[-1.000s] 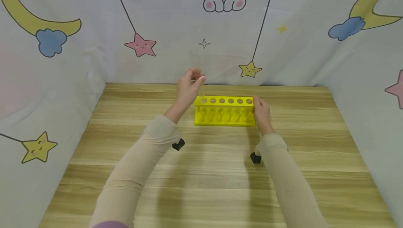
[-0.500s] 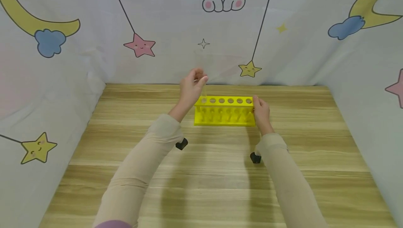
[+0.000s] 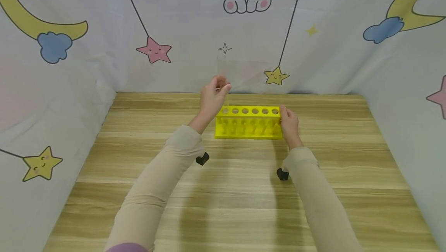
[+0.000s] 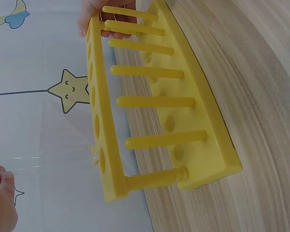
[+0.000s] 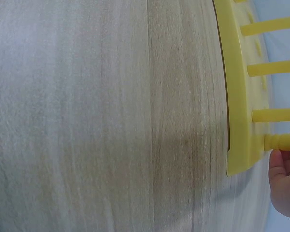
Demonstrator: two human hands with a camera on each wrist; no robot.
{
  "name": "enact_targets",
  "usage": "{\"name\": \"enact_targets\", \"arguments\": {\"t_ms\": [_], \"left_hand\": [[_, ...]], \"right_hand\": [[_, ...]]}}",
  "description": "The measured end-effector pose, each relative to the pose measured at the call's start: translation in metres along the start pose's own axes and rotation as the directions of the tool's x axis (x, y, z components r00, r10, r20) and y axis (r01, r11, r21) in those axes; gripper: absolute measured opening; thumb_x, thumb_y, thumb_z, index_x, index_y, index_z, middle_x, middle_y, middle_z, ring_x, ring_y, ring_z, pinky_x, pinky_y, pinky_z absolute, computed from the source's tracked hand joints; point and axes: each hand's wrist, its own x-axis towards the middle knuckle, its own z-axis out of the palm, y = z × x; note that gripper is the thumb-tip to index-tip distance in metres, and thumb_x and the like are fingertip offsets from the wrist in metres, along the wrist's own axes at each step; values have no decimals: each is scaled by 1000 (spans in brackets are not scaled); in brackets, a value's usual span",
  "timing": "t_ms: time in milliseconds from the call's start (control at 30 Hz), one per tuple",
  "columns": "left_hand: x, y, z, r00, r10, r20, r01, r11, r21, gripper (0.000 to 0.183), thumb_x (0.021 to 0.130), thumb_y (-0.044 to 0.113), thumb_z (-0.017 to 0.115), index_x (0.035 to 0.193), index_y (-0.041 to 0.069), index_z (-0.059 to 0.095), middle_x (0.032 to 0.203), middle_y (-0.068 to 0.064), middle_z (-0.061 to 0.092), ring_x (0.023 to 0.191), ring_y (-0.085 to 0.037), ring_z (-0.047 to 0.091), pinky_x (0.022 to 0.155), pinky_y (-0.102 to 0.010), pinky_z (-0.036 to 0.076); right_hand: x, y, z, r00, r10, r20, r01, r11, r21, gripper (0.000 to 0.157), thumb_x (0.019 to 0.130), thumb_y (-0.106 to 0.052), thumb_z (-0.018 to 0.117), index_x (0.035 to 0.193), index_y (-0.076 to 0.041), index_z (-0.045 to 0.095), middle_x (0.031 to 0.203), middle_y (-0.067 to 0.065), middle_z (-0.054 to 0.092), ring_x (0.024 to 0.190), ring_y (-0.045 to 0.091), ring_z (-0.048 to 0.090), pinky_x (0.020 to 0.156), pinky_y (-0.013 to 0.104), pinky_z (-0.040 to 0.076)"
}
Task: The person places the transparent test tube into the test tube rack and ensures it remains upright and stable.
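My left hand [image 3: 211, 96] pinches a clear test tube [image 3: 222, 66] between thumb and fingers. The tube stands nearly upright, its lower end right at the leftmost hole of a yellow test tube rack [image 3: 248, 137]. In the left wrist view the tube [image 4: 53, 163] reaches from the fingers to the hole at the near end of the rack [image 4: 105, 130]. My right hand [image 3: 290, 124] grips the rack's right end. Seen from the right wrist, that hand [image 5: 286, 193] has its fingers around the end post [image 5: 282, 142]. The rack's other holes and its pegs carry no tubes.
The rack stands on a wood-grain table [image 3: 244, 198] close to its back edge. Behind and beside it hangs a white cloth [image 3: 195, 12] printed with stars and moons. Black wrist devices [image 3: 202, 158] stick out under both sleeves.
My left hand has moved slightly right with the test tube, which now stands straighter over the leftmost hole. The right hand and the rack have stayed in place.
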Motion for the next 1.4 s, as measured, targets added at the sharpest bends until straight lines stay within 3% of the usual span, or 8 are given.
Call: {"name": "enact_targets", "arguments": {"t_ms": [233,1400], "left_hand": [[1,-2,0,1000,27,-5,-27,999,20,28,86,16,57,108,0,53,100,-12,63,92,-19,59,80,-21,50],[-1,-14,5,1000,-8,-4,8,999,41,25,85,16,58,105,2,54,97,-11,63,87,-18,58,79,-22,50]], "right_hand": [[2,1,1,1000,10,-9,-10,1000,-8,42,90,-49,38,66,-14,36,63,-2,32,58,8,33,54,19,32],[2,3,0,1000,12,9,-12,1000,-13,40,91,-48,36,67,-15,37,62,-2,32,57,9,32,54,21,32]]}}
